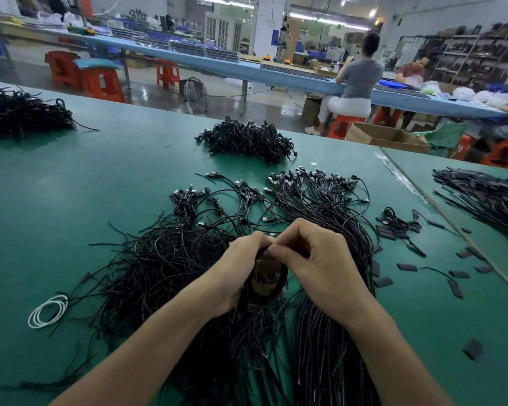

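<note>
My left hand point(235, 271) and my right hand point(317, 259) meet above the green table point(100, 183), both curled round a coiled black cable point(279, 284) that loops down between them. The fingertips of both hands pinch the top of the coil. Under my forearms lies a long bundle of straight black USB cables point(329, 332), its plugs fanned out at the far end point(311, 183). A loose tangle of thin black ties point(159, 268) spreads to the left of my hands.
A heap of coiled black cables point(247, 140) sits further back, another heap point(21, 112) at the far left, more cables point(487, 197) on the right table. Small black sleeves point(405, 266) and a white cable coil point(47, 310) lie about. Two people sit at a blue bench behind.
</note>
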`<act>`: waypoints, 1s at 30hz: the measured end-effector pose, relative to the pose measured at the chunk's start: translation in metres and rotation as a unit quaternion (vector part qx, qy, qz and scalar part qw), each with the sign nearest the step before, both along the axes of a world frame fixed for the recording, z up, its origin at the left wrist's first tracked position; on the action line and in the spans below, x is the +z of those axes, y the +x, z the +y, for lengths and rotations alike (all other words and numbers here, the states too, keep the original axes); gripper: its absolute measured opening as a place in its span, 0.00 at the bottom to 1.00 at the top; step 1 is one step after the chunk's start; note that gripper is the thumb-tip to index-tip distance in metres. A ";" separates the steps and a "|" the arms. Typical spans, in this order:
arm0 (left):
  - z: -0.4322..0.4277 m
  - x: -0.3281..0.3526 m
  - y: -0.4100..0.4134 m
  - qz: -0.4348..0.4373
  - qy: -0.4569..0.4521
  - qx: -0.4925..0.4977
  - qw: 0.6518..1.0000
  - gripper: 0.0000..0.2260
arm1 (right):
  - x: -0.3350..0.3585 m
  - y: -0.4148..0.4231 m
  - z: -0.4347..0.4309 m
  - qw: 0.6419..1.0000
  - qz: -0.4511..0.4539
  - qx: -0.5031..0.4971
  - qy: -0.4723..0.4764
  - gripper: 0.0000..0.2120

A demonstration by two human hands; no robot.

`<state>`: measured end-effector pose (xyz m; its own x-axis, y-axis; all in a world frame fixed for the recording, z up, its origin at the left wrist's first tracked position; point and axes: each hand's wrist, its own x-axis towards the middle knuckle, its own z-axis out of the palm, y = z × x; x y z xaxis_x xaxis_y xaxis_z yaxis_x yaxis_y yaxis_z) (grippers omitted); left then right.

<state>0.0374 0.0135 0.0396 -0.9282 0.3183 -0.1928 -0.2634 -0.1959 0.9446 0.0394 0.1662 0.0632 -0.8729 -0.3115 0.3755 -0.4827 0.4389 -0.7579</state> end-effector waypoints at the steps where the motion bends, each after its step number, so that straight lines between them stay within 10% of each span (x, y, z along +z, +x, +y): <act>1: 0.000 0.002 0.001 -0.031 0.051 -0.038 0.997 0.19 | 0.000 0.001 -0.003 1.000 0.013 -0.001 -0.010 0.09; 5: -0.003 0.001 0.001 -0.062 0.090 -0.105 0.988 0.28 | -0.001 -0.002 -0.013 0.998 0.058 -0.005 -0.014 0.07; 12: -0.016 -0.013 -0.014 0.013 -0.015 0.102 0.995 0.28 | -0.013 -0.010 -0.011 0.999 -0.012 -0.030 -0.035 0.03; 18: -0.029 -0.018 -0.024 0.006 0.056 0.241 0.969 0.27 | -0.062 -0.006 -0.019 0.957 -0.160 -0.029 0.241 0.08; 30: -0.022 -0.024 -0.025 0.024 0.047 0.209 0.977 0.26 | -0.080 -0.006 -0.033 0.945 -0.217 -0.098 0.223 0.07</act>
<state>0.0127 -0.0081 0.0160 -0.9881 -0.0756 -0.1336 -0.0974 -0.3636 0.9265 0.0330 0.1335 -0.0167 -0.9719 -0.1713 -0.1617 -0.0456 0.8104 -0.5841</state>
